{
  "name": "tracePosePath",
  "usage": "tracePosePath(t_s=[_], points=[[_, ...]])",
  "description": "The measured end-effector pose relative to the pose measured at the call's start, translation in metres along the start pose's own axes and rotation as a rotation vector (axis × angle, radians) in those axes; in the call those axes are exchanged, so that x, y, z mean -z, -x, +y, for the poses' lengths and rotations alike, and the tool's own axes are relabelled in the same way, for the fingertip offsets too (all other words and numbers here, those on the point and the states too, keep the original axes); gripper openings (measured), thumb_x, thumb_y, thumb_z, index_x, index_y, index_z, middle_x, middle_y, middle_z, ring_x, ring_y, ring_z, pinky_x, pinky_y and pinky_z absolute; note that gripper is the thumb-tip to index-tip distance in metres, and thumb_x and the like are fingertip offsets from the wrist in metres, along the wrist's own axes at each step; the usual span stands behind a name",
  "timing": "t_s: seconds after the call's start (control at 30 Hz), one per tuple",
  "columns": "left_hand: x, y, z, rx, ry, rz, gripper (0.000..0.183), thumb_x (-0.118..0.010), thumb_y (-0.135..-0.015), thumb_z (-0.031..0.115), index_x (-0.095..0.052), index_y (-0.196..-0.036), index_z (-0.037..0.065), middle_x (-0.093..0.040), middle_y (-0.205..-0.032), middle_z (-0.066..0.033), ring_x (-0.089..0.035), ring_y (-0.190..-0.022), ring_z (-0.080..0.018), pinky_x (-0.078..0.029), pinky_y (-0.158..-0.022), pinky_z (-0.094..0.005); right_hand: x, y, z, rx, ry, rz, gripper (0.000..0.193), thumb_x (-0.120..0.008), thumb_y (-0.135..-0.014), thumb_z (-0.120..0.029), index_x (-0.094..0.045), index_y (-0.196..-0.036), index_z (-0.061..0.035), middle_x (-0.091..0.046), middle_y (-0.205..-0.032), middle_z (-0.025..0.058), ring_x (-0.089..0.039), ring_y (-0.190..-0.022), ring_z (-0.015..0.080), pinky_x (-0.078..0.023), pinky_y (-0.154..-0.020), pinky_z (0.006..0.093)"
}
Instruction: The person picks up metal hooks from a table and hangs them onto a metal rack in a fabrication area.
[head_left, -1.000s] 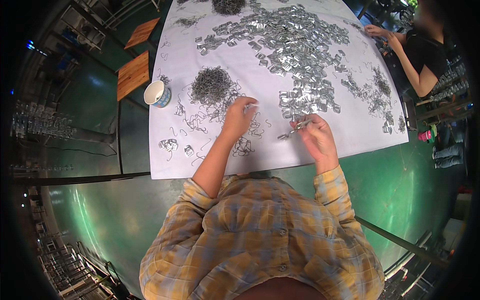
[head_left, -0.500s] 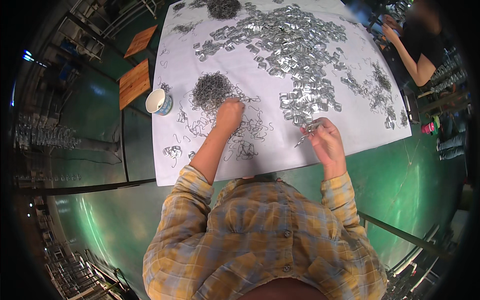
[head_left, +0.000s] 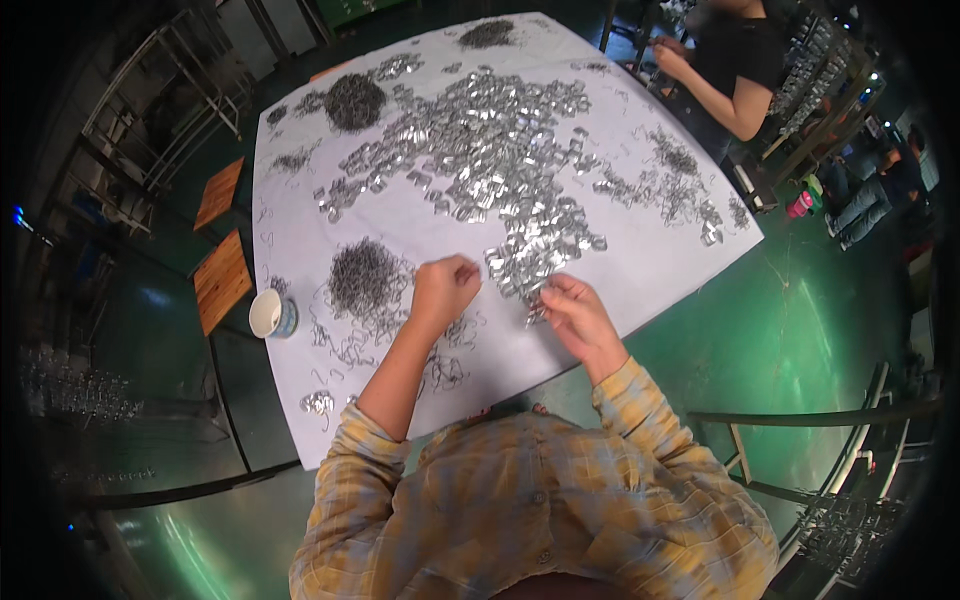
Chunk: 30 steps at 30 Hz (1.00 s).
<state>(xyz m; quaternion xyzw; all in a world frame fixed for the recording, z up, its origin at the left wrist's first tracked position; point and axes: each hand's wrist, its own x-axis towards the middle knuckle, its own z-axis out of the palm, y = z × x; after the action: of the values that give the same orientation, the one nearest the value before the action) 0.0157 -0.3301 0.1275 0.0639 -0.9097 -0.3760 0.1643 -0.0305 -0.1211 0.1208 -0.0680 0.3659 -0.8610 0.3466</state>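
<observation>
My left hand [head_left: 445, 292] is closed above the white table covering, just right of a heap of thin wire hooks [head_left: 362, 280]. Its fingertips are pinched together; whatever they hold is too small to make out. Opposite it, my right hand [head_left: 578, 318] grips a few small silvery metal pieces [head_left: 537, 312], which stick out past the thumb and fingers. The near end of a broad pile of similar flat, shiny metal pieces [head_left: 490, 150] lies right beside that hand. Loose wire hooks [head_left: 445, 370] are scattered below my left forearm.
A white and blue paper cup [head_left: 272, 314] stands on the table's left edge, near wooden stools [head_left: 222, 280]. Another dark hook heap [head_left: 354, 102] is farther back, with scattered hooks [head_left: 672, 160] at the right. A person in black [head_left: 738, 70] is across the far right corner.
My left hand has left the scattered hooks and moved right, nearer my right hand. The right hand still holds metal pieces. The whole view has shifted, showing more of the far table.
</observation>
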Motion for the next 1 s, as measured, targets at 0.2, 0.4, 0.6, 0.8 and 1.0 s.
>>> tracePosePath(t_s=[0.2,0.4,0.6,0.8,1.0], points=[[0.005,0.012,0.054,0.113,0.534,0.028,0.007,-0.07,-0.074,0.006,-0.067,-0.077,0.0,-0.064,-0.068,0.0005,-0.052,-0.058,-0.0015,-0.041,-0.053,-0.0162,-0.007,0.001,0.007,0.001,0.053,0.013,0.014,-0.063,-0.082,-0.003,-0.059,-0.095,0.0002,-0.063,-0.085,0.0065,-0.059,-0.077,0.0128,-0.047,-0.072,0.0249],[0.013,0.023,0.053,0.093,0.419,-0.005,0.007,-0.071,-0.073,0.007,-0.068,-0.077,0.001,-0.064,-0.068,0.0002,-0.049,-0.057,-0.0006,-0.039,-0.052,-0.017,-0.015,-0.001,0.016,-0.008,0.055,-0.022,0.013,-0.063,-0.082,-0.004,-0.059,-0.094,-0.0005,-0.063,-0.084,0.0049,-0.058,-0.076,0.0108,-0.047,-0.071,0.0241],[0.019,0.026,0.049,0.079,0.48,-0.072,0.005,-0.07,-0.076,0.008,-0.069,-0.078,0.004,-0.065,-0.071,0.0005,-0.05,-0.059,-0.0009,-0.038,-0.053,-0.0175,-0.014,-0.001,0.016,-0.042,0.042,-0.034,0.012,-0.063,-0.082,-0.005,-0.059,-0.093,-0.0007,-0.063,-0.083,0.004,-0.058,-0.076,0.0097,-0.045,-0.071,0.0226],[0.011,0.03,0.044,0.083,0.606,-0.012,0.004,-0.07,-0.076,0.007,-0.068,-0.077,0.004,-0.063,-0.068,0.0026,-0.049,-0.06,-0.001,-0.035,-0.051,-0.0181,-0.017,-0.001,0.015,-0.027,0.103,-0.043,0.013,-0.065,-0.081,-0.006,-0.061,-0.091,-0.001,-0.063,-0.083,0.0031,-0.057,-0.076,0.0083,-0.044,-0.072,0.0212],[0.016,0.035,0.058,0.156,0.452,-0.021,0.005,-0.071,-0.075,0.007,-0.067,-0.075,0.003,-0.062,-0.07,0.0016,-0.051,-0.063,-0.003,-0.037,-0.054,-0.0179,-0.02,0.001,0.018,0.046,0.201,-0.003,0.013,-0.067,-0.079,-0.005,-0.061,-0.091,-0.0016,-0.063,-0.083,0.0025,-0.056,-0.076,0.0077,-0.044,-0.072,0.0208]])
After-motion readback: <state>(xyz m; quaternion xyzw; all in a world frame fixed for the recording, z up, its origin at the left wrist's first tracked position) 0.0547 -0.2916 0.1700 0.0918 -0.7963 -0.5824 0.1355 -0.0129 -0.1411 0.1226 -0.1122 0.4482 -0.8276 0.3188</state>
